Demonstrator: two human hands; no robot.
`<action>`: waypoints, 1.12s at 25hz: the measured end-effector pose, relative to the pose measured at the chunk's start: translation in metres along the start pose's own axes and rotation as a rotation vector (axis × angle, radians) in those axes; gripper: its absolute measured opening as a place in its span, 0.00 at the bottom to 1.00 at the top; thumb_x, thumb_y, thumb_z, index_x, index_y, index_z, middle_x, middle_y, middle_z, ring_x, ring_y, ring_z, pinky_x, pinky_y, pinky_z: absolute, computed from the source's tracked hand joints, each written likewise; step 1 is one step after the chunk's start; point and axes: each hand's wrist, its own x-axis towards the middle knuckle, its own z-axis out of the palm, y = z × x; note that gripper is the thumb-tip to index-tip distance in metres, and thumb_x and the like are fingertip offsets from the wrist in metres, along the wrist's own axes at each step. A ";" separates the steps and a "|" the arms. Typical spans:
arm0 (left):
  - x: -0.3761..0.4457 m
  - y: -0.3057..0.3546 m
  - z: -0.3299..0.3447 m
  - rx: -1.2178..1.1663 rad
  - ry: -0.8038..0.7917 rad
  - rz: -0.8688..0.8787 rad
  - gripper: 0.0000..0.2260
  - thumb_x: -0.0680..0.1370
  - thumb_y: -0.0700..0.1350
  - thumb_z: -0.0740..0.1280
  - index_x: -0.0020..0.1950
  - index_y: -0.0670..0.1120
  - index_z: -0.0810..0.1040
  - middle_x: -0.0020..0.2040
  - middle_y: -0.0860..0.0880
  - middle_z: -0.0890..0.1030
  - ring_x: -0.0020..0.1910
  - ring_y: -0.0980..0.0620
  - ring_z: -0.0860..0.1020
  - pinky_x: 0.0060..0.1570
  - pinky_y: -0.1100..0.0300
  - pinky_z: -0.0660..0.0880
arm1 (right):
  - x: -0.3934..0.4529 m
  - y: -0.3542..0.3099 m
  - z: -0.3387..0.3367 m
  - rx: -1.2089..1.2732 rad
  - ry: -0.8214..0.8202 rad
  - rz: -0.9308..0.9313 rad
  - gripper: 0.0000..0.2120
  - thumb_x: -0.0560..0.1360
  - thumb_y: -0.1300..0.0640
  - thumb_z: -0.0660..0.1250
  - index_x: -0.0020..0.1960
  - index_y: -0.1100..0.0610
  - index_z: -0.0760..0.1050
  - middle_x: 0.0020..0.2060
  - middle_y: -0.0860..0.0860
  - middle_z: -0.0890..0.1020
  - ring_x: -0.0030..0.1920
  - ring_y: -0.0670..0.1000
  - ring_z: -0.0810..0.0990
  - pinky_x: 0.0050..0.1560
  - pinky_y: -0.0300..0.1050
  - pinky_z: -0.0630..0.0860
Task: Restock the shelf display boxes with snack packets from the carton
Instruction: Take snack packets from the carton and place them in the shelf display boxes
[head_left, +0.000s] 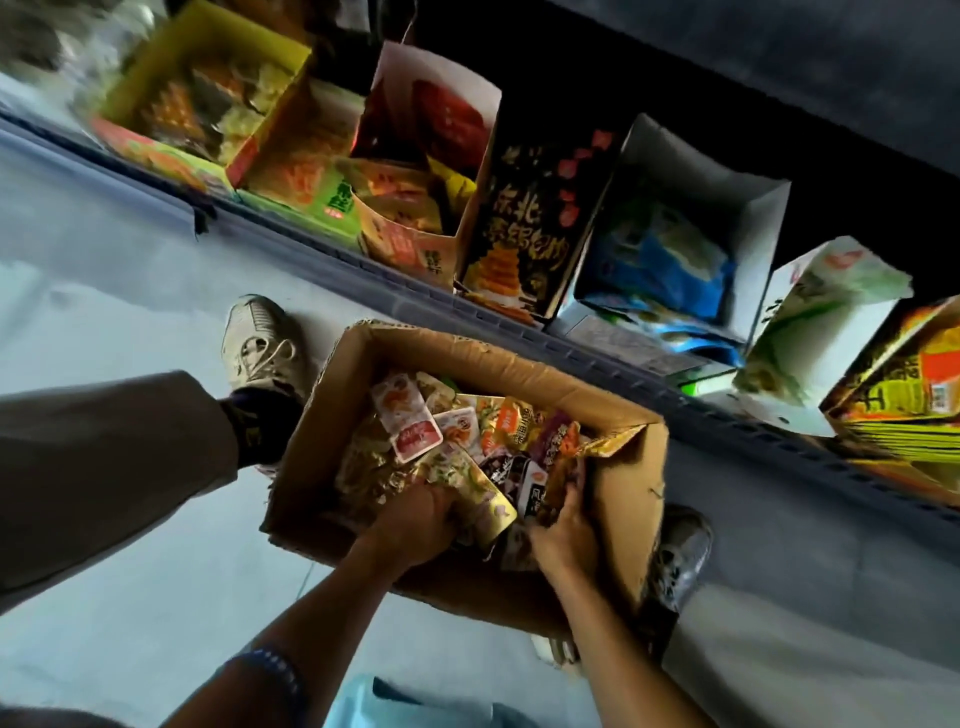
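**Snack packets: both hands down in the carton**

The snack packets (457, 447) lie loose and mixed inside the open carton (628, 483), which sits on the floor between my feet, just in front of the low shelf (613, 358) with its row of display boxes (675, 244).

What could go wrong, as I judge it: the packets are slick and of several kinds, so a lifted handful may shed some back or onto the floor, and I could carry the wrong sort to a box. The carton's torn right wall might also snag a packet on the way out.

My left hand (410, 519) is buried knuckles-up among the packets, fingers curled down around a clump with a gold-edged packet (493, 506) against it. My right hand (563, 514) is curled around a few dark and orange packets near the right wall, thumb on top. Both grips are closed on packets, nothing lifted clear yet.
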 end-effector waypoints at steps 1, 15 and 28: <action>0.004 0.009 0.000 0.009 0.030 0.006 0.24 0.77 0.57 0.54 0.57 0.44 0.83 0.51 0.43 0.85 0.51 0.42 0.83 0.53 0.52 0.79 | 0.002 -0.001 0.000 -0.057 0.008 0.007 0.44 0.76 0.47 0.70 0.81 0.48 0.45 0.68 0.56 0.76 0.62 0.60 0.79 0.52 0.46 0.76; 0.073 0.069 0.051 -0.167 0.287 -0.364 0.38 0.68 0.63 0.71 0.70 0.43 0.65 0.62 0.44 0.78 0.61 0.44 0.77 0.61 0.46 0.73 | 0.003 0.000 -0.014 -0.060 0.002 0.061 0.32 0.82 0.58 0.60 0.81 0.50 0.48 0.61 0.59 0.80 0.59 0.61 0.79 0.49 0.48 0.74; 0.054 0.067 0.005 -0.742 0.150 -0.137 0.11 0.72 0.43 0.77 0.53 0.50 0.82 0.48 0.56 0.84 0.49 0.56 0.83 0.45 0.71 0.78 | -0.002 0.004 -0.035 0.354 -0.071 0.118 0.32 0.80 0.60 0.61 0.80 0.47 0.53 0.68 0.56 0.75 0.61 0.59 0.77 0.51 0.41 0.70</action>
